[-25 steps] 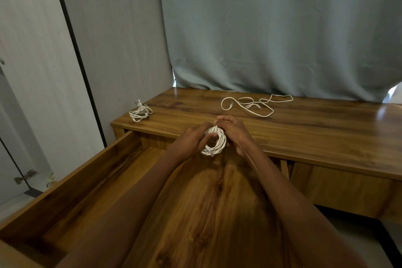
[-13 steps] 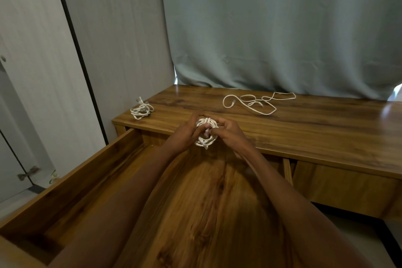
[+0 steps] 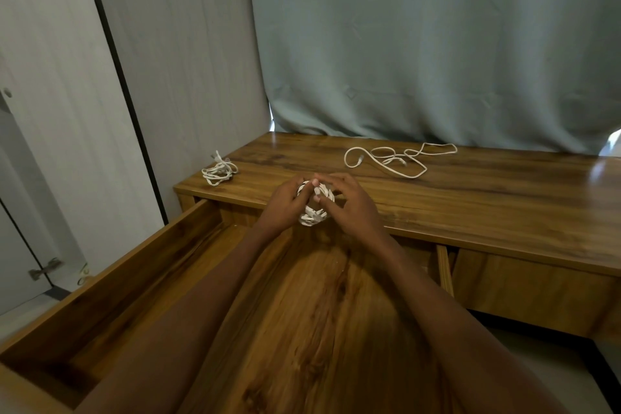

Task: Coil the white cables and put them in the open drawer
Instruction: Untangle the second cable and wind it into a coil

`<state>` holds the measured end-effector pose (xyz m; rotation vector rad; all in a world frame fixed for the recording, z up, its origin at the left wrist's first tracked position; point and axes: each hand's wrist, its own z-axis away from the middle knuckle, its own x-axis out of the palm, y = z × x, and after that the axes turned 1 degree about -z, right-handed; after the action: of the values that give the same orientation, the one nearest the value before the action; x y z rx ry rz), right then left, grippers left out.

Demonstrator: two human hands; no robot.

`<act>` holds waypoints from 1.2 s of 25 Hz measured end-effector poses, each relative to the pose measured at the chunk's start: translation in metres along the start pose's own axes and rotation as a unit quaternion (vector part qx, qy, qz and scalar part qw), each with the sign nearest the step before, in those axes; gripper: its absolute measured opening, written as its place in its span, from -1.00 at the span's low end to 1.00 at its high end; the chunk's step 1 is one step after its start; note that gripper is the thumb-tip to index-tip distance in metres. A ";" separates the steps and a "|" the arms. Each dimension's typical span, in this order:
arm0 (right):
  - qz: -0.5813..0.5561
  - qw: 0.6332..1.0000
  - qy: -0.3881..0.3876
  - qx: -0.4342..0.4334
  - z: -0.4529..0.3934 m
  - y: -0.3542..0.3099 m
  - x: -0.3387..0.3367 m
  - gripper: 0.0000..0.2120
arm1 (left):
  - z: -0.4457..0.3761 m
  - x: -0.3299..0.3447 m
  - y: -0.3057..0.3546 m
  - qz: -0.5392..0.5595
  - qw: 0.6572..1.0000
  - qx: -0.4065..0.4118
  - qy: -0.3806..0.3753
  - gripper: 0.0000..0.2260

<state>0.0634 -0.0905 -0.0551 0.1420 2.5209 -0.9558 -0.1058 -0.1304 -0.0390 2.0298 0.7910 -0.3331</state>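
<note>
Looking down from the head view, both hands meet at the centre of the frame, above the front edge of the wooden desk [image 3: 470,198]. The left hand [image 3: 284,205] curls its fingers round the left side of a small coiled cable [image 3: 314,212]; the right hand [image 3: 349,203] grips the right side, its fingertips [image 3: 316,183] pinching the top of the coil. The coil hangs above the back end of the open drawer [image 3: 141,279], which fills the lower left and lower centre of the frame. A second bundled cable [image 3: 218,171] lies on the desk's left corner. A loose cable [image 3: 400,160] sprawls uncoiled on the desktop, upper right of the hands. A grey-green curtain [image 3: 437,44] hangs behind the desk.
</note>
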 end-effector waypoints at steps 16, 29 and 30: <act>-0.221 0.928 0.023 0.298 -0.010 -0.015 -0.007 -0.73 | 0.009 0.019 -0.007 -0.092 0.993 0.038 -0.058 -0.67; -0.347 0.843 -0.014 0.410 -0.007 -0.003 -0.024 -0.58 | 0.008 0.016 -0.007 -0.101 0.976 0.180 -0.072 -0.72; -0.333 0.856 -0.001 0.395 -0.005 -0.006 -0.024 -0.58 | 0.008 0.017 -0.006 -0.096 0.974 0.193 -0.064 -0.74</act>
<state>0.0821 -0.0905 -0.0378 -0.5251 2.0083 -2.2145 -0.0966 -0.1277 -0.0559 2.2652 0.8975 -0.7719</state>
